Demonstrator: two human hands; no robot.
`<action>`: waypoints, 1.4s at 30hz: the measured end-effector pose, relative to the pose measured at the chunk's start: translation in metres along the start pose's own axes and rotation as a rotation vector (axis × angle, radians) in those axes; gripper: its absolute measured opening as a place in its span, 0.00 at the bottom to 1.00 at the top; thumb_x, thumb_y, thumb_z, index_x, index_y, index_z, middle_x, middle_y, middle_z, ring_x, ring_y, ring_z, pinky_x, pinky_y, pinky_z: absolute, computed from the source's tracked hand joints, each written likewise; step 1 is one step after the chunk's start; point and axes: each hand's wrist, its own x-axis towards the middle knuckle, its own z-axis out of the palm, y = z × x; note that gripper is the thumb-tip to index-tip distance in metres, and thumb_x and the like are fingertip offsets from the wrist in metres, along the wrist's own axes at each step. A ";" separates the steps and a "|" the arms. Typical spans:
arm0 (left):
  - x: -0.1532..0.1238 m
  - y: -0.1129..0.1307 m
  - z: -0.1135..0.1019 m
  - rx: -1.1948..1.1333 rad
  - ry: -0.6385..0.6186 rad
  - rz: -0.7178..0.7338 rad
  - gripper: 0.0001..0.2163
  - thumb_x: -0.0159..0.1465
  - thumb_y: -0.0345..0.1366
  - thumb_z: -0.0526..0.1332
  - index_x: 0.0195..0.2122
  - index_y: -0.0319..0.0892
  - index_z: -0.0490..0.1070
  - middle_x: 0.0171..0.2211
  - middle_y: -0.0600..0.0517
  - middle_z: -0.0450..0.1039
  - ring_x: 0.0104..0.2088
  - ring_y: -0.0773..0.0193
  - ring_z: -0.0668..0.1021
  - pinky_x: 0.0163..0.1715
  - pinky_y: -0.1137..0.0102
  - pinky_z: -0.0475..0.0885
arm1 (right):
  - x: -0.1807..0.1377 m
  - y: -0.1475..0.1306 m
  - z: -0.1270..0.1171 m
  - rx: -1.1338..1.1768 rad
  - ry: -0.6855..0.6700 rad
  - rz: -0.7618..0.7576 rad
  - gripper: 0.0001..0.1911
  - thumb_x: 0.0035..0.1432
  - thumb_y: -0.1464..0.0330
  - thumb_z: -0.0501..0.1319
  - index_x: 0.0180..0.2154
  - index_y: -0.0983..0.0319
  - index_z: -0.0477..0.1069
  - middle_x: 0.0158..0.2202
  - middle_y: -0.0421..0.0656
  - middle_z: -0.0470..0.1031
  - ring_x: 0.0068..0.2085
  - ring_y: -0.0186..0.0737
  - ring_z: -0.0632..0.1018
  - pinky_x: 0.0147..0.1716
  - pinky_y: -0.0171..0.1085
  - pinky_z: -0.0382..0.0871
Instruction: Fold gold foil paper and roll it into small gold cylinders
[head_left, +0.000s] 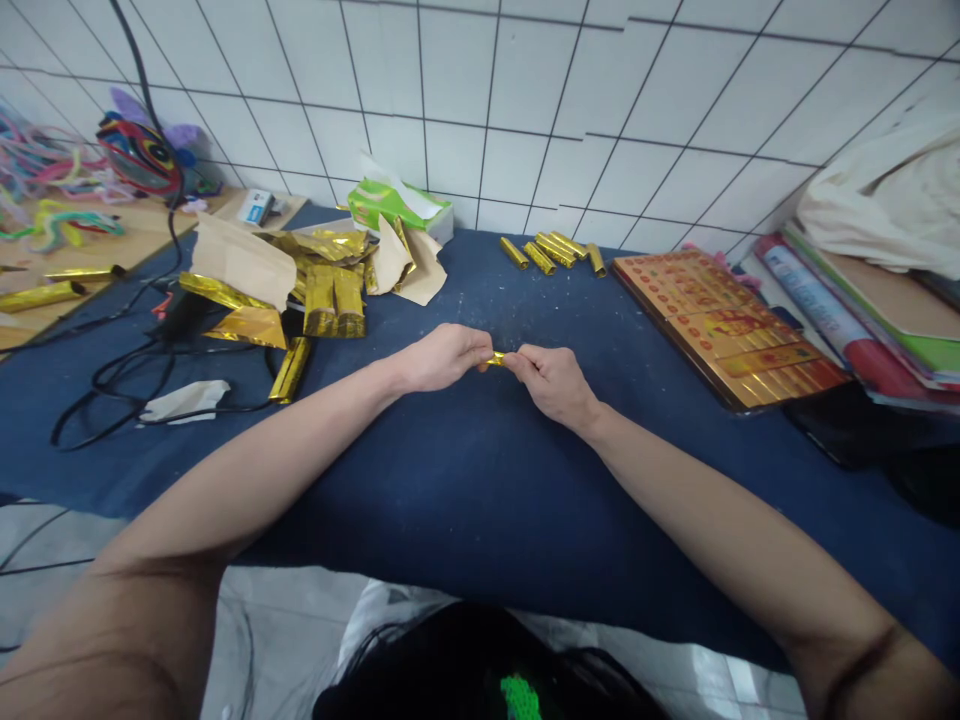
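My left hand [442, 357] and my right hand [551, 383] meet over the middle of the blue cloth [465, 480]. Both are closed in a pinch on the two ends of a small rolled gold foil paper [496, 358]. Only a short gold stretch shows between the fingers. Several finished gold foil rolls [553, 252] lie in a row near the tiled wall, beyond my hands. A stack of gold and red printed sheets [724, 325] lies to the right of my right hand.
A heap of gold foil and tan paper [300, 280] sits at the back left, with a green tissue pack [397, 205] behind it. Black cables [127, 375] trail over the left side. Books and a white bag [885, 200] are stacked at the right.
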 end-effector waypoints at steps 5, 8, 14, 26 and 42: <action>0.001 -0.004 -0.001 -0.141 -0.051 -0.090 0.11 0.63 0.33 0.49 0.27 0.37 0.67 0.17 0.57 0.59 0.18 0.73 0.62 0.21 0.77 0.58 | 0.002 0.003 -0.002 0.173 0.025 0.050 0.25 0.59 0.53 0.48 0.17 0.62 0.56 0.16 0.35 0.55 0.20 0.28 0.58 0.22 0.33 0.51; 0.002 -0.010 0.000 -0.248 -0.022 -0.124 0.11 0.63 0.33 0.49 0.26 0.37 0.66 0.15 0.59 0.55 0.16 0.75 0.59 0.18 0.78 0.54 | 0.004 0.007 -0.002 0.288 0.114 0.098 0.25 0.58 0.54 0.50 0.16 0.61 0.55 0.15 0.34 0.54 0.19 0.28 0.57 0.21 0.32 0.51; 0.004 -0.016 0.009 -0.661 0.049 -0.222 0.13 0.65 0.36 0.49 0.25 0.38 0.63 0.11 0.60 0.52 0.12 0.76 0.54 0.13 0.78 0.48 | 0.008 0.012 0.001 0.517 0.161 0.173 0.21 0.57 0.53 0.51 0.22 0.62 0.63 0.14 0.34 0.58 0.17 0.27 0.59 0.18 0.31 0.51; 0.005 -0.008 0.024 -0.394 0.152 -0.100 0.09 0.54 0.30 0.61 0.36 0.38 0.65 0.21 0.58 0.65 0.20 0.75 0.68 0.20 0.79 0.63 | 0.009 0.013 0.001 0.468 0.124 0.213 0.16 0.56 0.61 0.56 0.20 0.63 0.65 0.13 0.34 0.61 0.16 0.26 0.61 0.17 0.30 0.54; 0.004 -0.002 0.023 -0.963 0.024 -0.272 0.04 0.62 0.27 0.52 0.34 0.34 0.65 0.26 0.47 0.75 0.25 0.65 0.79 0.25 0.74 0.72 | 0.012 0.018 0.005 0.615 0.165 0.198 0.11 0.52 0.62 0.60 0.34 0.62 0.66 0.17 0.33 0.65 0.15 0.26 0.62 0.12 0.29 0.54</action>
